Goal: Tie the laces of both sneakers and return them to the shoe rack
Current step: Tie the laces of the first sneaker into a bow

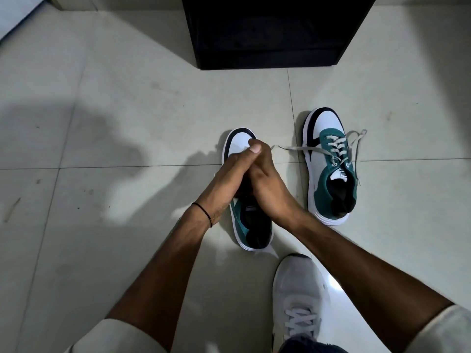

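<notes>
Two white, teal and black sneakers stand on the tiled floor, toes pointing away from me. Over the left sneaker point(252, 233) both my hands are pressed together above its lace area. My left hand point(224, 182) and my right hand point(265, 184) have their fingers closed, and the laces of that shoe are hidden beneath them. The right sneaker point(330, 174) stands apart to the right with its grey laces point(300, 149) untied, one end trailing left across the floor toward my hands.
A black shoe rack point(270, 34) stands on the floor straight ahead, its inside dark. My own foot in a white laced sneaker point(298, 299) rests at the bottom, just behind the left sneaker. A wall edge point(17, 16) shows at top left.
</notes>
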